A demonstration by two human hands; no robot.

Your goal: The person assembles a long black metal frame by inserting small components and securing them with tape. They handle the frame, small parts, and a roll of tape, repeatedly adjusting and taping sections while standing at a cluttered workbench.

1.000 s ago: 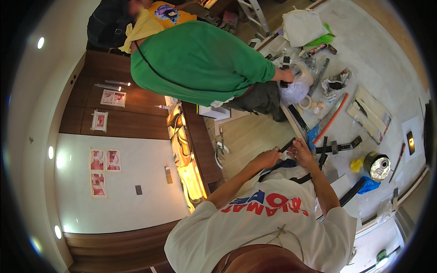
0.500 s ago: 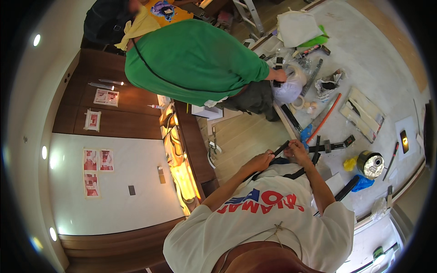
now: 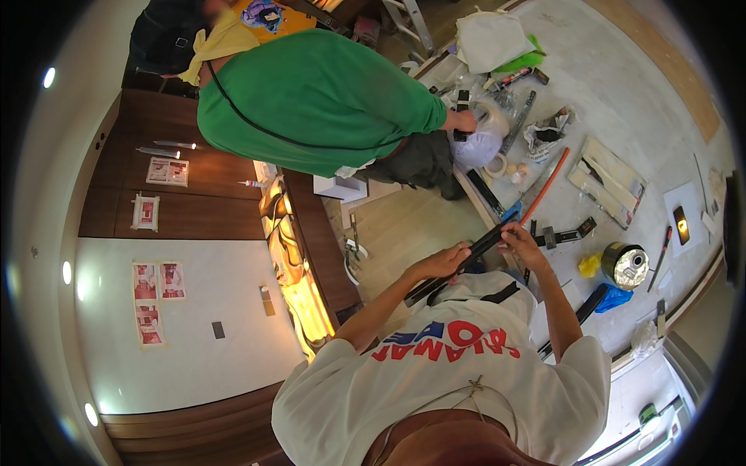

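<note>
Long, thin black strips (image 3: 487, 241) lie slantwise in front of my white shirt, rising toward the table edge. My left hand (image 3: 444, 262) is wrapped round them near the middle, and they run on past it toward my left side. Close to their upper end is my right hand (image 3: 519, 239), its fingers pinched against the strips. Whether these are two pieces or one grooved piece is hard to make out. Just beyond my right hand, an orange-red rod (image 3: 545, 185) and a black square-like tool (image 3: 566, 233) rest on the table.
The pale table (image 3: 622, 101) carries an open can (image 3: 625, 266), a phone (image 3: 681, 225), a blue plastic bag (image 3: 614, 298), a flat package (image 3: 606, 182) and tape rolls (image 3: 495, 165). A co-worker in a green top (image 3: 311, 101) stands ahead left, one hand (image 3: 463, 121) over a plastic bag.
The black strips have come up into fuller view between my hands. My left hand has shifted slightly left, and my right hand is slightly higher. The whole view has shifted a little.
</note>
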